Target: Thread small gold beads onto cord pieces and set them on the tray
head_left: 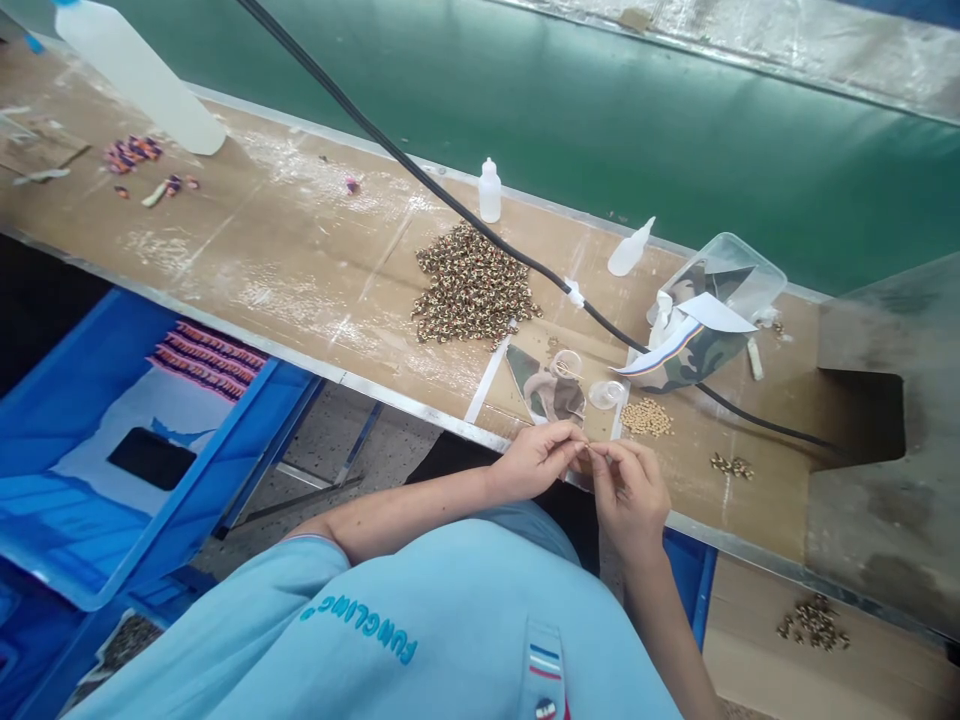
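My left hand (536, 460) and my right hand (630, 490) meet over the table's near edge, their fingertips pinching a small thin item (587, 449) too fine to identify. Just beyond them lie a camouflage-patterned cloth piece (544, 393) and small clear round cups (606, 394). A heap of brown patterned beads (472, 285) sits further back, and a smaller pile of tan beads (646, 418) lies close to my right hand. Camouflage material fills a clear plastic box (720, 285) at the right.
A black cable (480, 220) crosses above the wooden table (300, 290), with plastic dropper bottles (489, 190) standing on it. A blue crate (150, 440) sits below the near edge at the left. A green belt (600, 120) runs along the far side.
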Available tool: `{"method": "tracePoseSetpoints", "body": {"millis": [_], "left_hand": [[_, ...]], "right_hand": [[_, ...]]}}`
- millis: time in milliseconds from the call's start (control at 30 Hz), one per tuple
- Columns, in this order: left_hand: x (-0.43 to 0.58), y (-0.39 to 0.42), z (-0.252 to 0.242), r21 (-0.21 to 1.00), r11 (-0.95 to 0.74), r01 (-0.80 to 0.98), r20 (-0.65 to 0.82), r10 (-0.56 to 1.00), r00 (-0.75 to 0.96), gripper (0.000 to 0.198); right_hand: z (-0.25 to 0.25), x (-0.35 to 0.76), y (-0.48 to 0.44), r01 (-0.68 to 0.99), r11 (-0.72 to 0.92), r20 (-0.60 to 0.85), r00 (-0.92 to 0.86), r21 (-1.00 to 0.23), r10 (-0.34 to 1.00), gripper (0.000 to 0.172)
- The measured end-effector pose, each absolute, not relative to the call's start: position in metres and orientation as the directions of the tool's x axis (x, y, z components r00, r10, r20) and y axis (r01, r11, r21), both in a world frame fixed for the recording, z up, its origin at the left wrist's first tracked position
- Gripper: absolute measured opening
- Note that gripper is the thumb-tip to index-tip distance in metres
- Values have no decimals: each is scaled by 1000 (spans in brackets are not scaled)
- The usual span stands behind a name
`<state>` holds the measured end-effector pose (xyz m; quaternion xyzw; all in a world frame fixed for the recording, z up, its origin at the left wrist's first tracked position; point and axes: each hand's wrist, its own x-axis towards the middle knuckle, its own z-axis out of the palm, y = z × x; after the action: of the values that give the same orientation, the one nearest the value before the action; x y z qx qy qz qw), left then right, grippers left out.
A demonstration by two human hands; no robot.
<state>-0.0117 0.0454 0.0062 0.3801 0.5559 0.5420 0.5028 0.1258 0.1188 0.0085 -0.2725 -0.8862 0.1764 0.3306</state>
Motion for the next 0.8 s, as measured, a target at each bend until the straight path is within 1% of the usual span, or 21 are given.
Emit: {"method": "tracePoseSetpoints", "body": {"millis": [167,300,667,800], "left_hand": [[-12,46,4,989,119,-87,-135,969,-206,20],[-13,46,5,991,98,-97,-115,976,-187,19],[-16,45,6,988,133,-75,-144,977,-159,23],[-15,46,4,989,125,-83,-137,977,-161,21]], "right_hand": [[6,129,120,372,797,484,-645,-476,591,8],[6,129,120,349,806,504,-642,-478,577,9],[6,130,120,334,807,504,-646,-487,573,12],[7,129,120,338,802,491,-652,-493,577,8]]}}
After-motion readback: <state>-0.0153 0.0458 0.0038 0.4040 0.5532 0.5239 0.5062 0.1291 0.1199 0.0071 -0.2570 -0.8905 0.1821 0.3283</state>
